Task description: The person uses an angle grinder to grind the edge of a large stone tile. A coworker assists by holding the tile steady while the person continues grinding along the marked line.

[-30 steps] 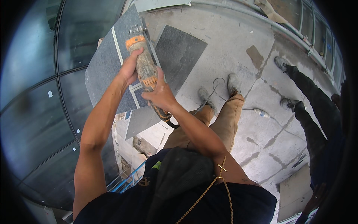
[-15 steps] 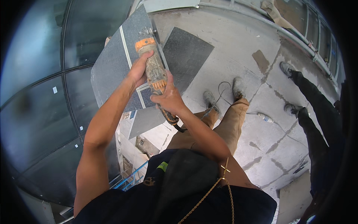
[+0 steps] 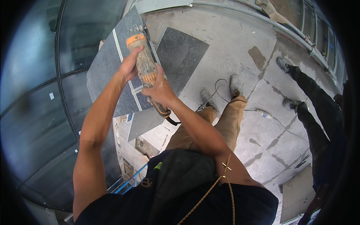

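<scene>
Both my hands hold a dusty angle grinder [image 3: 142, 62] with orange parts. My left hand [image 3: 129, 65] is closed around its body just behind the orange collar. Further back, my right hand [image 3: 160, 90] grips the rear part, close to the black cord. The grinder's head lies over a dark grey stone slab [image 3: 103, 75], near the slab's right edge; the disc's contact with it is hard to make out. Pale strips of tape [image 3: 117, 44] cross the slab. Beyond that edge lies another dark slab [image 3: 182, 54].
Glass panels [image 3: 33, 105] rise on my left. A cable with a pale connector [image 3: 264, 114] runs over the concrete floor [image 3: 228, 41], near my boots [image 3: 236, 85]. Another person's legs [image 3: 313, 88] stand at the right. Metal rails [image 3: 292, 34] border the far right.
The whole view has shifted slightly left. My hands and the grinder have moved a little further away and left along the slab's edge, with both grips unchanged.
</scene>
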Available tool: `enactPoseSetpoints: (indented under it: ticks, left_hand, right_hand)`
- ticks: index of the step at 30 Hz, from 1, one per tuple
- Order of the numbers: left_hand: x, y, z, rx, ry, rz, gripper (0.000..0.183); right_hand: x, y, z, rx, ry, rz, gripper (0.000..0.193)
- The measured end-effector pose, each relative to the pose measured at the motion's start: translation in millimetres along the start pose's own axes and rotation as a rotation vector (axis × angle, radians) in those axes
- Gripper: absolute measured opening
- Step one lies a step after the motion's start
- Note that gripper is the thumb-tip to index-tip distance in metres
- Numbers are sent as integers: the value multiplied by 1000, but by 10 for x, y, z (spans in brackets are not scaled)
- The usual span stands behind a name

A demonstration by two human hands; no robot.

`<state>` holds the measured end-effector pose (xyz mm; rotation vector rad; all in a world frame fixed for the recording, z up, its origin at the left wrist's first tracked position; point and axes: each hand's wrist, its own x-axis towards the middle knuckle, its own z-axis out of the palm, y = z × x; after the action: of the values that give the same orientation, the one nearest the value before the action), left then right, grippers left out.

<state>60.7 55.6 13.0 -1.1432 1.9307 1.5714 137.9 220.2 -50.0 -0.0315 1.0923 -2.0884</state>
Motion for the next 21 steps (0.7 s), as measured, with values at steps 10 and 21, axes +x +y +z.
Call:
enactPoseSetpoints:
  ticks: [10,21]
  left_hand:
    - [7,-50,-29,4,-18,-2,76]
    - [-134,-199,-25,-77,-66,-24,71]
  right_hand:
    - [-91,-115,-5,23,-12,93,110]
    - [-197,247,34,-91,28,-15,113]
